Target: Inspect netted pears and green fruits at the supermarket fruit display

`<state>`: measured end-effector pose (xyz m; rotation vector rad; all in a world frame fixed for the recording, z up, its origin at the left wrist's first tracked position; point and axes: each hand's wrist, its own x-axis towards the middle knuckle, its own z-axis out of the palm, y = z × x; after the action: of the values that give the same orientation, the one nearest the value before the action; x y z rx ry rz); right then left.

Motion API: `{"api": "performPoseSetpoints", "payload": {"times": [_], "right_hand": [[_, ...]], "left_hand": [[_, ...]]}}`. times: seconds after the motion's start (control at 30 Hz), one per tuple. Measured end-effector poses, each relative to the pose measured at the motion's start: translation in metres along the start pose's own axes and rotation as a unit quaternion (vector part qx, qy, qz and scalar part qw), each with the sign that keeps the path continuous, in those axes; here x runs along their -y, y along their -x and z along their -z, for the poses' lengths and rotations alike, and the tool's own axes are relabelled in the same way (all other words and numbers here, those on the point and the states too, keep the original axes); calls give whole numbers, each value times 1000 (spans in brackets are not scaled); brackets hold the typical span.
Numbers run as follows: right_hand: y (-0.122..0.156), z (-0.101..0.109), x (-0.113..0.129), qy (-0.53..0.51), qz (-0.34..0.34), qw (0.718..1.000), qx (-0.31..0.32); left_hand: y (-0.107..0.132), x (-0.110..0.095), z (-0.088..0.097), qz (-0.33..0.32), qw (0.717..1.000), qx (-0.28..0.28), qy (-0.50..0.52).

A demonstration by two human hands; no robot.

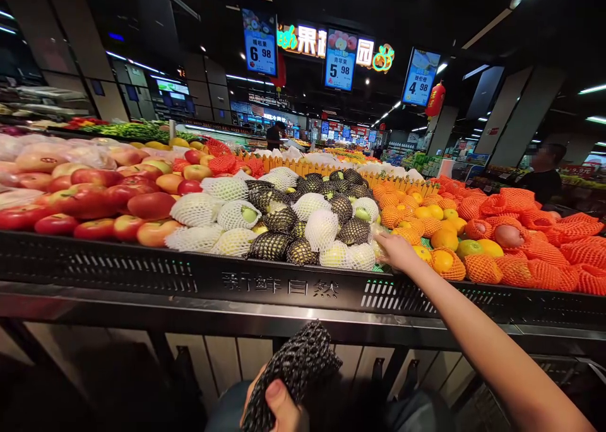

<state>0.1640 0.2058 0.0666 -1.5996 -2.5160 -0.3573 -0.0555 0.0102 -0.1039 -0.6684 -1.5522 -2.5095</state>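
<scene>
My left hand (284, 402) is low in front of the display, its fingers wrapped round a bunched black foam net sleeve (300, 362). Whether anything is inside the sleeve I cannot tell. My right hand (394, 250) reaches over the front edge of the display, its fingers closed at a pale, shiny thing (377, 235) that they partly hide. Left of it lie pale fruits in white foam nets (322, 228) and others in black foam nets (271, 245). Oranges in orange foam nets (442, 261) are just to its right.
A black slotted front panel (279, 285) edges the display. Red apples (154, 206) are heaped at left, and red-netted fruits (544, 230) at right. A low yellow fence (303, 166) runs behind. Price screens (341, 59) hang overhead. A person (542, 174) stands far right.
</scene>
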Motion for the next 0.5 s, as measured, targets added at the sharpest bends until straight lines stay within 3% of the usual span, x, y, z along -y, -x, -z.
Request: {"api": "performPoseSetpoints", "payload": {"times": [0.1, 0.2, 0.23, 0.3, 0.37, 0.4, 0.47, 0.5], "right_hand": [[30, 9, 13, -53, -7, 995, -83], [90, 5, 50, -137, 0, 974, -180], [113, -2, 66, -191, 24, 961, -199], [157, -25, 96, -416, 97, 886, -182], [196, -53, 107, -495, 44, 846, -193], [215, -67, 101, -493, 7, 842, -218], [262, -88, 65, -474, -139, 826, -272], [291, -94, 37, -446, -251, 796, -324]], "left_hand": [[-4, 12, 7, 22, 996, 90, -4], [2, 11, 7, 102, 981, 163, -2], [7, 7, 5, 132, 974, 183, 1], [22, -2, 0, 164, 956, 242, 15], [35, -7, -6, 125, 926, 352, 57], [38, -6, -11, 78, 900, 421, 84], [35, -1, -25, -40, 846, 520, 107], [29, 4, -35, -95, 832, 537, 98]]}}
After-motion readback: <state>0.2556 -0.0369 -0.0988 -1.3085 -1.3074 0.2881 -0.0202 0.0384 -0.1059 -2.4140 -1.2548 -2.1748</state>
